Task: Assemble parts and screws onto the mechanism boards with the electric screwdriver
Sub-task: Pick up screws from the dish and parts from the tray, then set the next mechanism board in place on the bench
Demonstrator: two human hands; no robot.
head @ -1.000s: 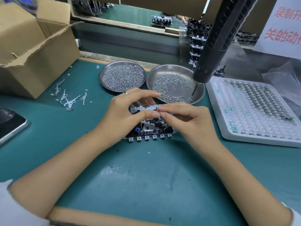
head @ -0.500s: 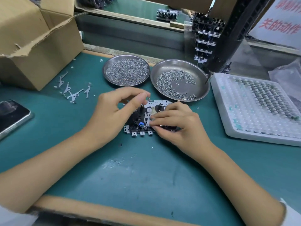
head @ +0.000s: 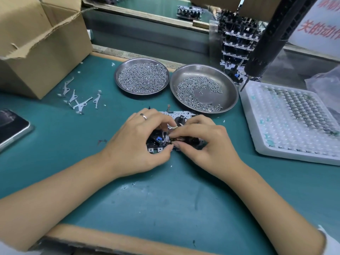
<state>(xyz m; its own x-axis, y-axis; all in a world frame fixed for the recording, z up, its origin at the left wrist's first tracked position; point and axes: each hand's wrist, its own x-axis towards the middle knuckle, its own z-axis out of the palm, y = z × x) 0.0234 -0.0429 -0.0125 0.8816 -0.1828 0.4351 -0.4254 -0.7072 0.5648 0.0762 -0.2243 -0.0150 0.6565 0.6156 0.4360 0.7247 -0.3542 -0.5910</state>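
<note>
The teal work mat (head: pixel 174 199) fills most of the frame, edged by a wooden strip along the bottom. An open cardboard box (head: pixel 36 43) occupies the upper left. A white blister tray (head: pixel 272 140) with rows of small metal parts lies at the right edge. The black electric screwdriver (head: pixel 266 43) hangs at the upper right, its bit pointing down just above the tray's upper left corner. Behind it, a rack of stacked mechanism boards (head: pixel 233 39) stands at the top, right of centre.

Two round steel dishes sit side by side above the centre: the left dish (head: pixel 141 78) is filled with screws; the right dish (head: pixel 228 92) holds a thinner, crescent-shaped scatter of screws. A phone (head: pixel 11 126) lies at the left edge. Loose white lever parts (head: pixel 79 100) are scattered on the mat between the box and the left dish.

The mechanism board (head: pixel 180 116) lies flat on the mat at the centre of the frame, just below the right dish, largely covered by both hands. Its perforated metal edge and a black spindle show above the fingers; a blue component shows between the hands.

The left hand (head: pixel 136 142), wearing a ring, rests on the left part of the board with fingers curled over it and the thumb at its lower edge. The right hand (head: pixel 204 142) covers the right part, with fingertips and thumb pinched together on a small part at the middle of the board; the part is too small to identify. The fingertips of both hands nearly meet.
</note>
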